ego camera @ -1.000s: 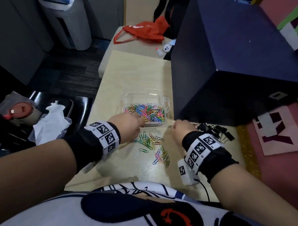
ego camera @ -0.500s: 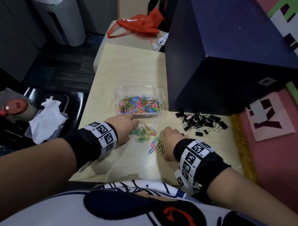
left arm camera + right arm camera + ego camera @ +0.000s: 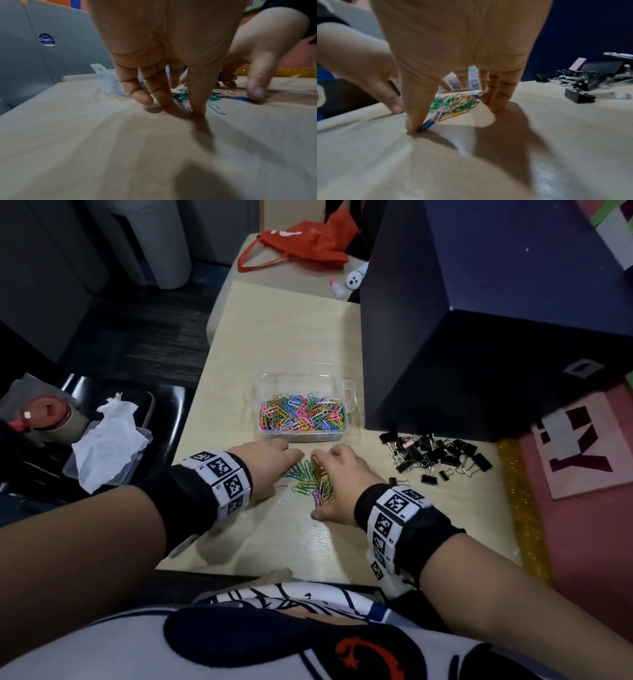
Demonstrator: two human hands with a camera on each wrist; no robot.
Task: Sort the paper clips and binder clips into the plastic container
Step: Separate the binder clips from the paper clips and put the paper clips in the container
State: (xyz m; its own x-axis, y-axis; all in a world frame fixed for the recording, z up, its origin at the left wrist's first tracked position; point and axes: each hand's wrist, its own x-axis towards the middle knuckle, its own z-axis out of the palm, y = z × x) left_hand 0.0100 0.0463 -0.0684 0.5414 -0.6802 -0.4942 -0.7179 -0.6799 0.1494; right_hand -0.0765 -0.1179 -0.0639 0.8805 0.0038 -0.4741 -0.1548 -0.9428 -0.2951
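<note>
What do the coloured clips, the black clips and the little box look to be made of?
Paper clips: thin bent wire, apparently with a coloured coating, bright and smooth.
Binder clips: seemingly metal, black bodies with shiny silver wire handles; one shows a pink part.
Container: clear plastic, glossy; the paper clips inside show through its walls.
Table: pale wood-grain top, smooth; whether wood or laminate cannot be told.
</note>
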